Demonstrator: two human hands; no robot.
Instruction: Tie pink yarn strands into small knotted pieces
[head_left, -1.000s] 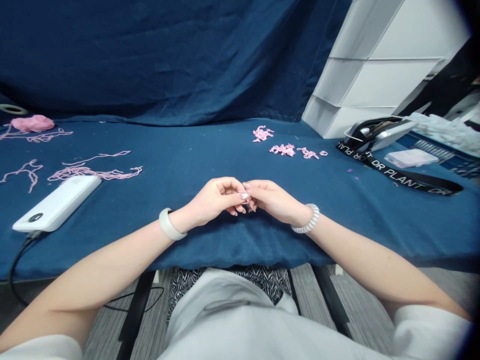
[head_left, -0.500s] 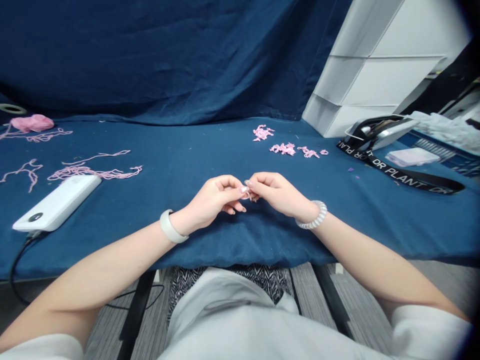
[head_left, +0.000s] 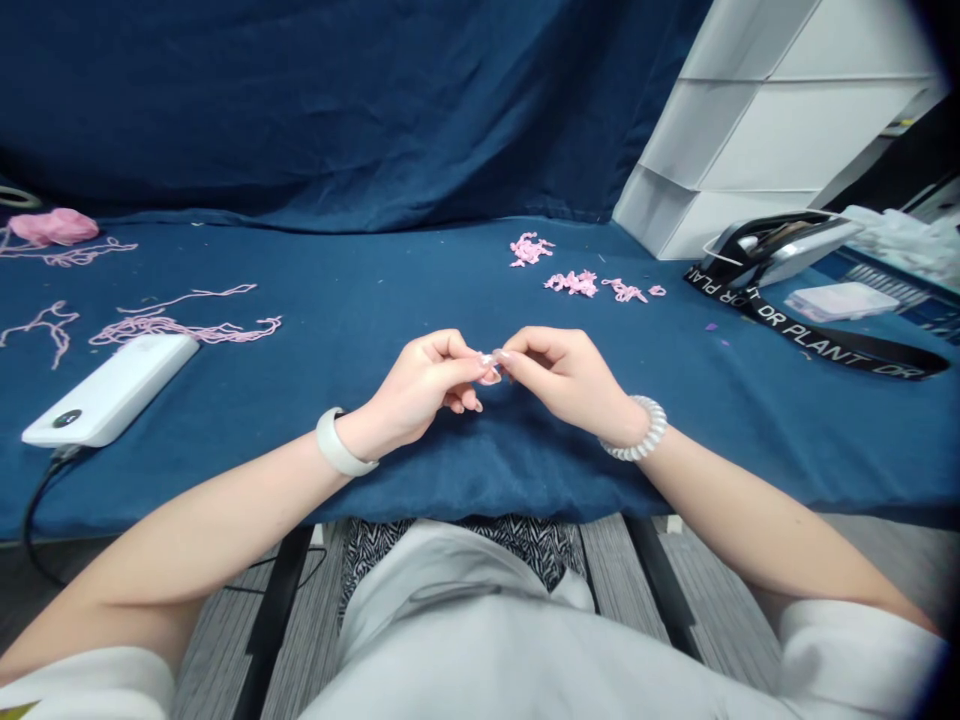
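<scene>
In a pinch of thumb and forefinger, my left hand (head_left: 435, 388) grips a small piece of pink yarn (head_left: 490, 362). My right hand (head_left: 570, 385) meets it from the other side, its fingertips closed on the same piece. Most of the yarn is hidden by the fingers, so its exact shape cannot be made out. Both hands are just above the front part of the blue cloth-covered table (head_left: 405, 290). Beyond them lie small knotted clumps of pink yarn, one clump (head_left: 530, 249) at the back and another clump (head_left: 572, 284) nearer.
On the left are a white power bank (head_left: 112, 390) with a black cable, loose pink yarn strands (head_left: 187, 328) and a pink yarn ball (head_left: 56, 227). A black lettered strap (head_left: 817, 345), a clear plastic box (head_left: 844, 300) and white stacked boxes (head_left: 720, 140) stand on the right.
The fingertips have shifted slightly around the small yarn piece, and my right fingers have straightened a little. The whole view has tilted slightly; the things on the table lie as before.
</scene>
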